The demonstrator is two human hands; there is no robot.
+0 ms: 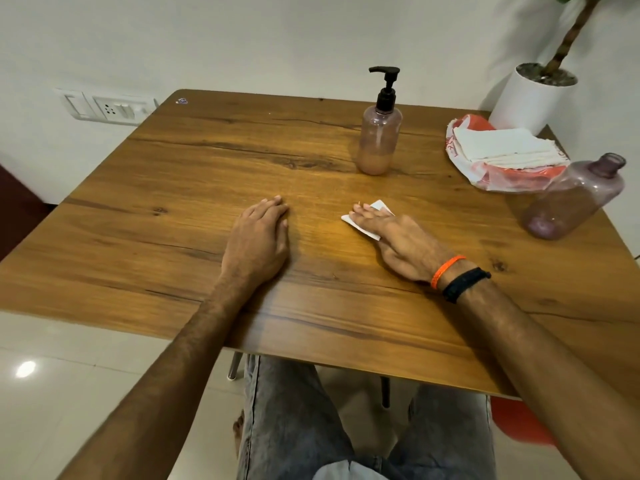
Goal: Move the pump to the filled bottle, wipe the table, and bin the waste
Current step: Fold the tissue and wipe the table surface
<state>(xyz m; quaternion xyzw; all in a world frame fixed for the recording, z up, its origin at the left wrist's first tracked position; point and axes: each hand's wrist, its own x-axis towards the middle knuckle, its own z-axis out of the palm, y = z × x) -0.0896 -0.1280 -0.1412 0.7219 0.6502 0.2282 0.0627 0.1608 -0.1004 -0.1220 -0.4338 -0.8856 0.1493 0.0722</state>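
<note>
I press the tissue (367, 219) flat under my open right hand (398, 242); left hand (258, 242) rests open. It looks thin and limp, so I'd pinch an edge.

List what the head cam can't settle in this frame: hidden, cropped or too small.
- White wipe: mostly under the right hand; its size and whether it is soiled are hidden.
- Bin: none in the head view, so its place is unknown.
- Plant: top cropped by the frame's upper edge.
- Sticker at the table's far corner: too small to read.
- Bag under the folded cloths: print covered, contents unclear.
</note>
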